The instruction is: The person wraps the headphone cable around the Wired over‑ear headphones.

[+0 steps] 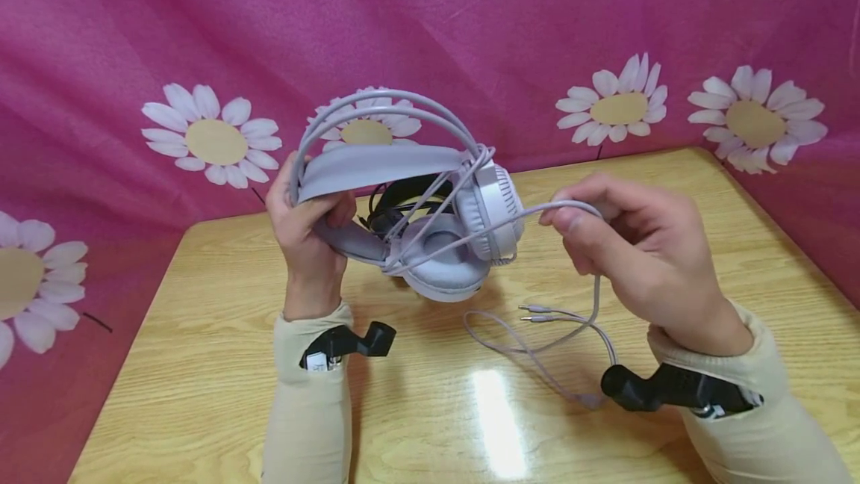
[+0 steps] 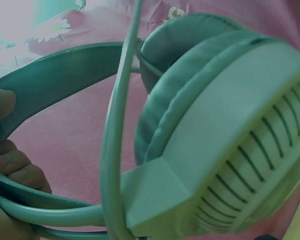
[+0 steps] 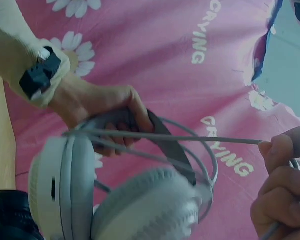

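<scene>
Pale grey over-ear headphones [image 1: 493,208] are held up above the table, tilted on their side. My left hand [image 1: 305,237] grips them by the headband [image 1: 379,166], fingers curled round it. In the left wrist view a slotted ear cup [image 2: 230,150] fills the right side. The grey cable [image 1: 564,205] is looped across the headphones between the two ear cups. My right hand [image 1: 638,256] pinches that cable between thumb and forefinger, to the right of the headphones, and the stretch between is taut. From there the cable drops to the table, ending in two plugs [image 1: 537,312].
Behind the headphones on the wooden table [image 1: 222,305] lies a black object with thin black cords [image 1: 403,204], partly hidden. A small connector [image 1: 587,399] of the grey cable rests near the right wrist. A pink flower-printed cloth [image 1: 437,28] hangs behind the table.
</scene>
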The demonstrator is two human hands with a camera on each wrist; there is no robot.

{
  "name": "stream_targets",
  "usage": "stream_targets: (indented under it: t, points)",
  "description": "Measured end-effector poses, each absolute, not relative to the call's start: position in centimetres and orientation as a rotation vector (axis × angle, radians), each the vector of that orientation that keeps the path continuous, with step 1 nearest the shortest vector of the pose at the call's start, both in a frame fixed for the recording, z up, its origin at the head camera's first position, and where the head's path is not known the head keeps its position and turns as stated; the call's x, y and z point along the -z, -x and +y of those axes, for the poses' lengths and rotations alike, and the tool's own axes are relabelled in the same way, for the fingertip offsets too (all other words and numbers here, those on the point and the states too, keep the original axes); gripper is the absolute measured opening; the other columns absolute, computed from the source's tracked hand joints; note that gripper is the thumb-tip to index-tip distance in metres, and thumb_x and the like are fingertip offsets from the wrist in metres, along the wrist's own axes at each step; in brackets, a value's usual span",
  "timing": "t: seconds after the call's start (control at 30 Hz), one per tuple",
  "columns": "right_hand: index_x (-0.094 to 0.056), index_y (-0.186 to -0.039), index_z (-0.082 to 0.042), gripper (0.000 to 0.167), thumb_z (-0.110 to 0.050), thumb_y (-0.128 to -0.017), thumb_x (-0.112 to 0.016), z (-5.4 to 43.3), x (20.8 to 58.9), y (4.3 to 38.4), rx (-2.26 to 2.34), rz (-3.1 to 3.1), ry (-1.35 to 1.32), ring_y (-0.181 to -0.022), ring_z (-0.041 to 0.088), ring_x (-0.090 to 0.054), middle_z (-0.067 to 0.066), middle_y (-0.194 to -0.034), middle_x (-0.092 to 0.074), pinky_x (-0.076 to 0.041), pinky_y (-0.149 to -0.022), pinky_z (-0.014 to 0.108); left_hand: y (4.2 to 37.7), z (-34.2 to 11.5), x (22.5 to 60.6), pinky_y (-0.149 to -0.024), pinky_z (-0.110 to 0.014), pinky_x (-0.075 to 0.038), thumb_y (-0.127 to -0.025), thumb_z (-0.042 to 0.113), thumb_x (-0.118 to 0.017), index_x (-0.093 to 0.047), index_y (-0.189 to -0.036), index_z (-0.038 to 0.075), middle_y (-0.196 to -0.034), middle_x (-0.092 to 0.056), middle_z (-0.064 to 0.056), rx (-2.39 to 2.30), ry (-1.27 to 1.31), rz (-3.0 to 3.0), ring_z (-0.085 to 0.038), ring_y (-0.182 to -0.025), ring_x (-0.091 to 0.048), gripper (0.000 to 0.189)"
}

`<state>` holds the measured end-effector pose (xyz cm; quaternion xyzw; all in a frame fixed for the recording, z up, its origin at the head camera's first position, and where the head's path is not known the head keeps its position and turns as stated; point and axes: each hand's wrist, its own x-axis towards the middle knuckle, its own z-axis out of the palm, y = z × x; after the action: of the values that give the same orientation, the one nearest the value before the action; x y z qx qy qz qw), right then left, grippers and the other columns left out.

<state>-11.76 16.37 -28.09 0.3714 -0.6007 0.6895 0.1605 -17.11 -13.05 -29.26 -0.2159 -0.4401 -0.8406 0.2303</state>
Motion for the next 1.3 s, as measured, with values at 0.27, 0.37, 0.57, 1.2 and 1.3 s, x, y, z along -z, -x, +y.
stream_targets:
  t: [0.27,0.37,0.57,1.2,1.3]
  points:
    - [-0.070,-0.100,0.010,0.015,0.016,-0.091,-0.059,17.0,27.6,12.5,-1.878,-1.799,-0.997,-0.055,0.010,-0.049,0.000,-0.066,-0.058,-0.033,-0.044,0.025,16.4,-13.4,28.8,-0.044,-0.031,-0.012,-0.079,-0.007,-0.044,-0.054,-0.082,0.006,-0.059,-0.037,0.002,2.391,0.732,-1.219,-0.013,-0.046,-0.017,0.017]
    - [-0.071,-0.099,0.008,0.013,0.013,-0.093,-0.061,17.3,27.5,12.7,-1.849,-1.822,-0.990,-0.055,0.010,-0.049,-0.001,-0.066,-0.058,-0.033,-0.044,0.025,16.1,-13.3,28.6,-0.045,-0.031,-0.015,-0.078,-0.008,-0.044,-0.062,-0.092,0.004,-0.061,-0.043,0.000,2.450,0.807,-1.229,-0.014,-0.047,-0.022,0.026]
    - [-0.071,-0.097,0.008,0.008,0.011,-0.091,-0.066,18.0,27.4,13.1,-1.801,-1.855,-0.987,-0.054,0.008,-0.048,-0.003,-0.066,-0.058,-0.031,-0.044,0.024,15.7,-13.1,28.3,-0.045,-0.031,-0.015,-0.074,-0.010,-0.039,-0.066,-0.098,0.004,-0.061,-0.042,-0.001,2.445,0.869,-1.267,-0.015,-0.049,-0.025,0.038]
    - [-0.074,-0.088,0.001,0.010,0.010,-0.084,-0.077,20.3,29.1,17.6,-1.560,-2.119,-0.791,-0.052,0.006,-0.046,-0.009,-0.063,-0.059,-0.036,-0.048,0.023,16.4,-13.0,28.9,-0.041,-0.028,-0.014,-0.086,0.006,-0.062,-0.056,-0.087,0.008,-0.064,-0.043,-0.001,2.558,1.069,-1.190,-0.011,-0.043,-0.023,0.007]
    - [-0.074,-0.088,0.000,0.013,0.012,-0.082,-0.076,20.4,29.1,17.9,-1.548,-2.138,-0.756,-0.051,0.006,-0.046,-0.009,-0.062,-0.059,-0.035,-0.047,0.023,16.3,-13.2,28.7,-0.041,-0.027,-0.014,-0.085,0.006,-0.063,-0.055,-0.085,0.009,-0.061,-0.042,-0.002,2.575,1.047,-1.165,-0.011,-0.043,-0.023,0.008]
